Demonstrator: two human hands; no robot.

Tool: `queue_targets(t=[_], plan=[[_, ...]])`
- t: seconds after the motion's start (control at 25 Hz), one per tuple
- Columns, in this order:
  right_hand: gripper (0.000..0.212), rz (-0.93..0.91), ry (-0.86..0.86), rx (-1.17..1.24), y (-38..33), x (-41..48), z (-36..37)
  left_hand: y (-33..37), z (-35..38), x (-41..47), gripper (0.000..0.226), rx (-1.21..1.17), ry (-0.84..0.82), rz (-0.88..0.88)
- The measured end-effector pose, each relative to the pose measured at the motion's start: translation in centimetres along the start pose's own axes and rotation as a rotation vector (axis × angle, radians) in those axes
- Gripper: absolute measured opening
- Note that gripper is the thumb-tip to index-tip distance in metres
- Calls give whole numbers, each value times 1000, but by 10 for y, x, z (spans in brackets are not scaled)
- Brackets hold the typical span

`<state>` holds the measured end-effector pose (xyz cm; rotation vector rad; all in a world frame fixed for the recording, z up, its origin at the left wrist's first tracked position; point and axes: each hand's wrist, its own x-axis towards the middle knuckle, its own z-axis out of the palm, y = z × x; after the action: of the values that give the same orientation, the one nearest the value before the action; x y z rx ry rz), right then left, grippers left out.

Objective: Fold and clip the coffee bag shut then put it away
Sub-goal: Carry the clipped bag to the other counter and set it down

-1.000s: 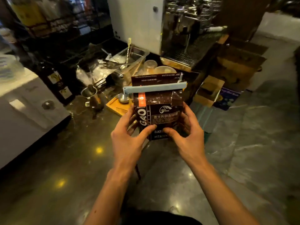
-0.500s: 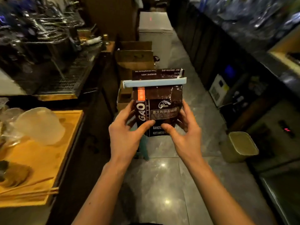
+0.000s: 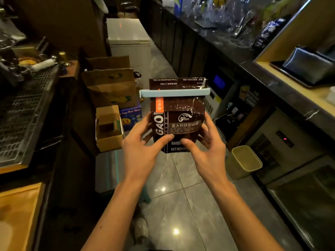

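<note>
Your left hand (image 3: 143,147) and right hand (image 3: 208,151) cup the bag (image 3: 178,124) from either side at chest height, thumbs pressed on its front, fingers wrapped behind; likely a carrying grip that keeps it upright; just above your fingers, the clip (image 3: 175,92) clamps across the folded top, so sealing looks done and only stowing remains; below your right hand stands a bin (image 3: 243,162), contents unseen; beyond your left hand an open box (image 3: 108,127) appears empty; farther off, larger cartons (image 3: 110,84), contents hidden.
</note>
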<state>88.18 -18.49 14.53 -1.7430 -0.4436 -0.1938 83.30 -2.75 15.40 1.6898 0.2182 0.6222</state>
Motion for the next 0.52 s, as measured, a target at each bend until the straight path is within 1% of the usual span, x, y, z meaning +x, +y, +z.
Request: queue_targets(t=[0.28, 0.4, 0.52], plan=[[84, 25, 29, -67, 19, 104, 64, -38, -14, 126, 74, -76, -54, -43], [85, 50, 62, -79, 37, 142, 72, -54, -2, 170, 73, -72, -84, -65], [85, 65, 95, -89, 63, 185, 68, -69, 26, 215, 74, -74, -120, -79]])
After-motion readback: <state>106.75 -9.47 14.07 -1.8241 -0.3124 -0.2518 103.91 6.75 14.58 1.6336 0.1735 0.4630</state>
